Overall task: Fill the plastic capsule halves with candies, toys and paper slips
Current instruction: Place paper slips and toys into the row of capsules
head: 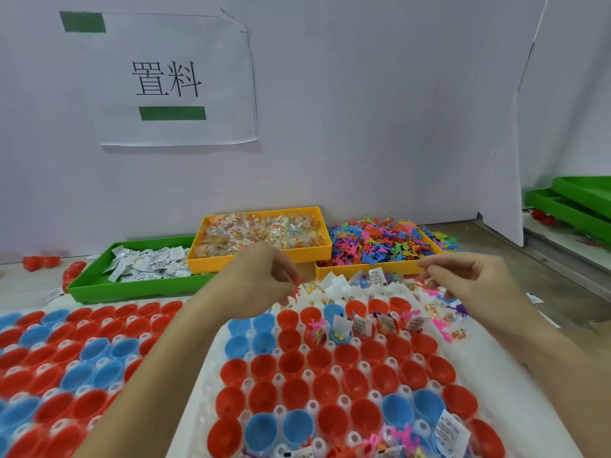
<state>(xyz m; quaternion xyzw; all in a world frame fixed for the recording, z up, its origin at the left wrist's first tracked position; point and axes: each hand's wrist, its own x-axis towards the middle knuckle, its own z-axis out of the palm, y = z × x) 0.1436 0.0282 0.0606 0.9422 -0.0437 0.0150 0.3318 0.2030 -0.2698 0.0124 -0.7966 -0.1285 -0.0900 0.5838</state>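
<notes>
Closest to the lens is the white rack [211,385] of red and blue capsule halves [294,361], and I'll place everything else off that rack. The near row has a few halves already stuffed with slips [449,431] and pink toys [405,436]. A far row has some filled too, while most of the middle looks empty.

Both hands hover over the rack's far edge. The left hand [261,279] has its fingers curled in, and a bit of something reddish, probably a toy, shows at its fingertips; it's too blurry to be sure. The right hand [463,276] has thumb and forefinger pressed together with the other fingers bent, and I can't tell what it's pinching, if anything.

Supplies sit just behind the rack: a green tray [96,285] of slips behind its left end, a yellow tray [258,256] of candies [261,233] straight behind, and another yellow tray [347,271] heaped with toys behind its right end. Loose pieces are piled right at the rack's far edge. A second rack [66,355] of halves lies beside it on the left.

My two cents for this step: work row by row, one item of each kind per half, and drop each one straight down so nothing bounces into a neighbour. Tuck slips upright against the wall so the toy legs don't poke over the rim.
</notes>
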